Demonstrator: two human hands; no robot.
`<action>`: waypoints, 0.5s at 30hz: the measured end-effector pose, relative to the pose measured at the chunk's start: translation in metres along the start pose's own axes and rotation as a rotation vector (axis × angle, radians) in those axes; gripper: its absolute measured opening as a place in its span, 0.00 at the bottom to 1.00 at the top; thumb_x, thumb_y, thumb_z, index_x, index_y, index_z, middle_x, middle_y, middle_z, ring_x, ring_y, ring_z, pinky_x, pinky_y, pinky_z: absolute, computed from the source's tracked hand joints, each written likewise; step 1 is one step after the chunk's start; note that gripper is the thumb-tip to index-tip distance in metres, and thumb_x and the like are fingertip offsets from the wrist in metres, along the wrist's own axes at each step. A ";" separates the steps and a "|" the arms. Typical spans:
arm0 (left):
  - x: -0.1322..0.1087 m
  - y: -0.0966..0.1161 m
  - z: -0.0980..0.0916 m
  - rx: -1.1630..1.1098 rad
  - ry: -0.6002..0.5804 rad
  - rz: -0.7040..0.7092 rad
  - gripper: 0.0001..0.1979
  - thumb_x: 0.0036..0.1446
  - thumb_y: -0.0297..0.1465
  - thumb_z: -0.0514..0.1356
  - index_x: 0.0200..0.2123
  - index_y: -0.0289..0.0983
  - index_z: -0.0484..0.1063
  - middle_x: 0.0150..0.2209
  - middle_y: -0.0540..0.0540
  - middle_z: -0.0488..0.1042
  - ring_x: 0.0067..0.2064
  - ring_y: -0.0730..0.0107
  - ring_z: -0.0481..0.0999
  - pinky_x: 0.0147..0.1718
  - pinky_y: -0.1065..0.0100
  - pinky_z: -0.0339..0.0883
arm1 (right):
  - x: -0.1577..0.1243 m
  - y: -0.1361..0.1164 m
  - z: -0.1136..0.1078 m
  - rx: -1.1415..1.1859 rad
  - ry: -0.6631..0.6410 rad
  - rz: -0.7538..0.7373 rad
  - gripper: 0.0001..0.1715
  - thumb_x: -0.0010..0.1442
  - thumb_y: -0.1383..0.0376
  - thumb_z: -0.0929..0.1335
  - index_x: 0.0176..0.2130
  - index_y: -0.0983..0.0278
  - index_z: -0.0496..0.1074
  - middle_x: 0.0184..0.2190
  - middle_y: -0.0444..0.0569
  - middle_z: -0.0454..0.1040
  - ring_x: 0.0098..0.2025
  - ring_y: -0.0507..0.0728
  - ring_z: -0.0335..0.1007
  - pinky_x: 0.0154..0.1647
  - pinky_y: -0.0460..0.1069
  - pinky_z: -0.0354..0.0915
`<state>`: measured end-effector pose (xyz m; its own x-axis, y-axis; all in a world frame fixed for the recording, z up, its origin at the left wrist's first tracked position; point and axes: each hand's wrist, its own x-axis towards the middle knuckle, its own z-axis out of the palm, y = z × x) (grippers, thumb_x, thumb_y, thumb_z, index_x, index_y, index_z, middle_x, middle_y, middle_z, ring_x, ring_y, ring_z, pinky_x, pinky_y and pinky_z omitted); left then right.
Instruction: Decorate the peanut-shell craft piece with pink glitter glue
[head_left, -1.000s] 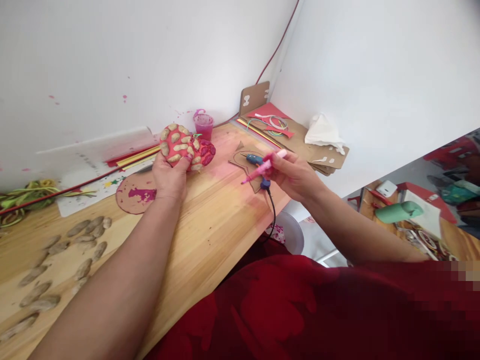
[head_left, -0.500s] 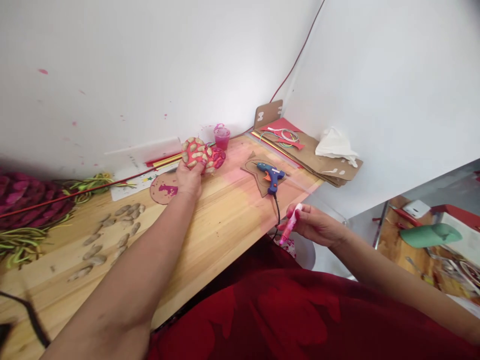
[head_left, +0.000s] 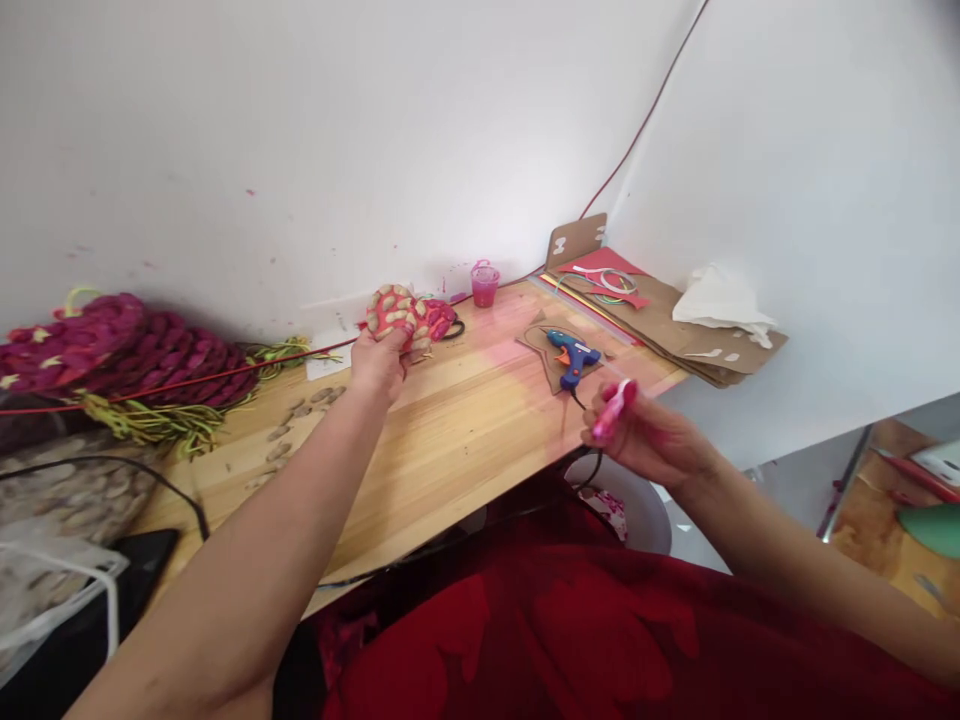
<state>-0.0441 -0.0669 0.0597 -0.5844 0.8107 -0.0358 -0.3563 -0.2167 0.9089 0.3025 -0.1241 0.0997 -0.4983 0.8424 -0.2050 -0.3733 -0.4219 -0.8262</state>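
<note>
My left hand (head_left: 381, 368) is closed on the lower edge of a red piece covered with peanuts (head_left: 394, 308), held over the back of the table. Its right-hand peanuts are painted pink; those on the left are bare. Just right of it stands a clear cup of pink paint (head_left: 485, 284). Near the table's front edge, my right hand (head_left: 649, 440) pinches a small white tube stained pink (head_left: 613, 410); blur hides its exact kind. Between the hands, a blue glue gun (head_left: 573, 356) lies on a cardboard cutout (head_left: 534, 350).
Loose peanuts (head_left: 300, 410) lie left of centre, partly behind my left forearm. Pink woven pieces (head_left: 150, 350) with yellow-green fringe are stacked at left, near a bag of peanuts (head_left: 82, 490). Cardboard sheets (head_left: 675, 335) bear a white tissue (head_left: 724, 298) at right. A bin (head_left: 652, 515) stands below the edge.
The view has turned left, bringing the woven stack and peanut bag further in. Both hands keep their holds; the tube now points more upright and is blurred.
</note>
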 end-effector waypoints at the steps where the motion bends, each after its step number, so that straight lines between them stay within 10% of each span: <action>1: 0.000 0.008 -0.004 -0.003 -0.016 0.016 0.19 0.41 0.28 0.74 0.39 0.40 0.75 0.37 0.46 0.83 0.31 0.64 0.83 0.28 0.65 0.81 | 0.004 -0.007 0.004 0.005 0.029 -0.044 0.18 0.50 0.52 0.80 0.34 0.58 0.78 0.24 0.41 0.75 0.25 0.50 0.66 0.26 0.46 0.61; 9: -0.015 0.032 -0.018 0.014 -0.012 0.103 0.15 0.47 0.33 0.74 0.38 0.42 0.76 0.38 0.45 0.83 0.36 0.59 0.84 0.34 0.58 0.83 | 0.039 -0.051 0.014 -0.063 0.170 -0.314 0.13 0.58 0.56 0.77 0.28 0.57 0.74 0.24 0.43 0.70 0.23 0.50 0.57 0.18 0.47 0.49; 15: -0.031 0.017 -0.010 -0.057 -0.003 0.073 0.22 0.44 0.31 0.74 0.43 0.41 0.74 0.37 0.46 0.82 0.33 0.61 0.84 0.31 0.61 0.81 | 0.047 -0.029 0.009 -0.119 0.217 -0.332 0.13 0.55 0.54 0.78 0.30 0.58 0.76 0.26 0.44 0.71 0.25 0.51 0.62 0.19 0.46 0.58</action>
<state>-0.0396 -0.1009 0.0726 -0.6080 0.7934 0.0310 -0.3536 -0.3056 0.8841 0.2831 -0.0750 0.1190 -0.1842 0.9828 -0.0123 -0.3869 -0.0840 -0.9183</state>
